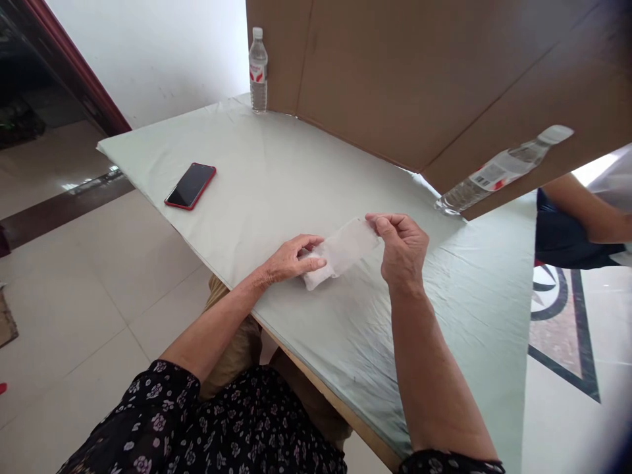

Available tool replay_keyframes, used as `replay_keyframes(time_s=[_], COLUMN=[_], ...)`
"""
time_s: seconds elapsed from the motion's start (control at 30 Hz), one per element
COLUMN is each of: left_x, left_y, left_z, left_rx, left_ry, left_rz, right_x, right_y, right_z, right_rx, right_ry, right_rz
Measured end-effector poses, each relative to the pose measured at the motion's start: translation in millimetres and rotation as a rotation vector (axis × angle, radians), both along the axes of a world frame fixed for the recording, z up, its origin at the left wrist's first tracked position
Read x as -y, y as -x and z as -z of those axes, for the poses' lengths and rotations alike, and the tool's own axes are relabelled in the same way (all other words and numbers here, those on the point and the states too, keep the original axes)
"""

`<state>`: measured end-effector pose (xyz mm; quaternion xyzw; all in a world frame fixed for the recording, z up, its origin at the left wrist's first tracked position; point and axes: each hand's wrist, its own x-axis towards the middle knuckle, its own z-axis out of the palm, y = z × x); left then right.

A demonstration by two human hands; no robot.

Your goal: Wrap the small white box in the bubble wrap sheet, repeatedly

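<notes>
- Dark floral sleeves nearest the camera, both forearms reaching over the near edge of the tabletop, covered in a pale green sheet.
- Left hand lying low near the near edge, fingers mostly closed, thumb and forefinger pinching the bunched lower-left end of a white translucent plastic bag.
- Right hand raised slightly, fingers curled, fingertips pinching the bag's upper-right end.
- Bag stretched flat between the two hands, its left end resting on the sheet, just inside the near edge, roughly midway along it.
- Red-cased smartphone face up, dark screen, close to the left edge, well apart from the hands.
- Upright clear water bottle with white cap at the far corner, touching a brown cardboard panel standing along the far edge.
- Second water bottle against the lower edge of the cardboard, toward the right side, looking steeply tilted.
- Another person's forearm and dark clothing beyond the right edge, apart from the bag.
- Pale tiled floor below the left side.
</notes>
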<state>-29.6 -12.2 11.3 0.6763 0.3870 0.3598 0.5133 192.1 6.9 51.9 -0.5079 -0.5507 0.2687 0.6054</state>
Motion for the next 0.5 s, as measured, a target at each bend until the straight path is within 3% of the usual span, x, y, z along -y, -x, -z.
replay_keyframes(time_s=[0.13,0.33,0.5], left_x=[0.1,-2.1,-1.4], left_y=[-0.8,-1.3,-1.2], left_z=[0.6,4.0,4.6], left_rx=[0.14,0.22,0.107], left_ry=[0.144,0.12,0.152], left_rz=[0.062,0.064,0.045], right_x=[-21.5,-55.8,-44.7], right_y=[-13.9,-23.2,-23.5], right_z=[-5.2,1.3,6.3], right_rx=[-0.002,0.079,0.131], right_ry=[0.018,0.079,0.093], right_rz=[0.031,0.023,0.129])
